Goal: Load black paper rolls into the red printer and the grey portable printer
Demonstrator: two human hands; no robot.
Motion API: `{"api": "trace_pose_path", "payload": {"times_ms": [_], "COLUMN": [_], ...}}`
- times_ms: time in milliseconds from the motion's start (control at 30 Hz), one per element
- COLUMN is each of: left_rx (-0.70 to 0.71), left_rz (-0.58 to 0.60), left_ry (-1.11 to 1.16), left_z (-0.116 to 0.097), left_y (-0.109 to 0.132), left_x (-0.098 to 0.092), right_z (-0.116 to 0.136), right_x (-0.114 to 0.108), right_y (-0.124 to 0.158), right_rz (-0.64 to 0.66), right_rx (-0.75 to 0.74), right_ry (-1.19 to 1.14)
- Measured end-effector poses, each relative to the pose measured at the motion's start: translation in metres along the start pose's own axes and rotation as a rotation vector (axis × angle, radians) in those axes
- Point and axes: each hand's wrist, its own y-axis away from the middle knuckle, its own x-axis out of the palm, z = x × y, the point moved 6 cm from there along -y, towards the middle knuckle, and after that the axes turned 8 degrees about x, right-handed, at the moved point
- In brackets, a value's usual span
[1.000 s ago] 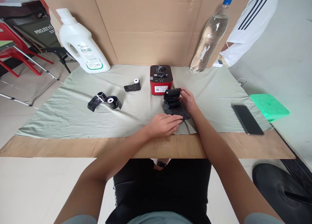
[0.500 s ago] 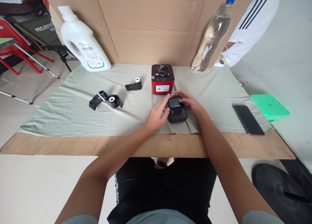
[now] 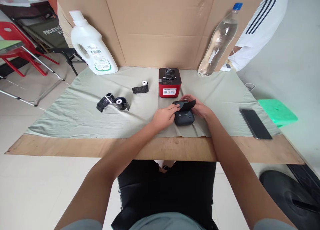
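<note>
A small black portable printer sits on the cloth in front of me. A dark flat strip, apparently black paper, sticks up and to the right across its top. My left hand grips the printer's left side, fingertips over its upper edge. My right hand is behind the strip at the far right side, its fingers bent against the strip and partly hidden by it. Just beyond stands a red and black box-shaped printer with dark wrapped material on top.
Black rolls and a smaller roll lie left. A white jug and water bottle lean on the cardboard. A phone lies right, near a green stool. Someone's white sleeve shows behind.
The black strip has risen from low over the printer to stand up across its top. My right hand has shifted behind it, and my left fingers have come down onto the printer's edge.
</note>
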Motion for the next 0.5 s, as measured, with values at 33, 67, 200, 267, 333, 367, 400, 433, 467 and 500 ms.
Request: {"api": "trace_pose_path", "payload": {"times_ms": [33,67,200,267,333,367,400,433,467,500], "left_rx": [-0.007,-0.010,0.054,0.119,0.156,0.146,0.119,0.083,0.044,0.010], "left_rz": [-0.012,-0.030,-0.132,-0.156,-0.126,-0.101,-0.076,-0.057,-0.047,-0.044], "left_ry": [0.003,0.009,0.021,-0.014,-0.073,-0.100,-0.118,-0.125,-0.121,-0.105], "left_z": [0.000,0.001,0.003,0.000,-0.002,-0.001,0.000,0.002,0.004,0.006], "left_y": [0.000,0.001,0.006,0.008,0.008,0.007,0.006,0.005,0.004,0.003], "left_x": [0.001,0.002,0.001,-0.001,-0.001,0.000,0.001,0.002,0.002,0.002], "right_z": [-0.002,-0.005,-0.012,-0.017,-0.021,-0.022,-0.022,-0.021,-0.019,-0.016], "right_x": [0.000,0.000,-0.003,-0.008,-0.011,-0.010,-0.007,-0.002,0.006,0.015], "right_y": [0.002,0.005,0.013,0.017,0.025,0.030,0.037,0.044,0.052,0.059], "right_rz": [-0.047,-0.100,-0.319,-0.425,-0.511,-0.551,-0.592,-0.633,-0.673,-0.712], "right_rx": [-0.021,-0.045,-0.140,-0.142,-0.114,-0.101,-0.092,-0.087,-0.086,-0.088], "right_ry": [0.002,0.012,0.011,-0.025,0.004,0.052,0.120,0.208,0.316,0.443]}}
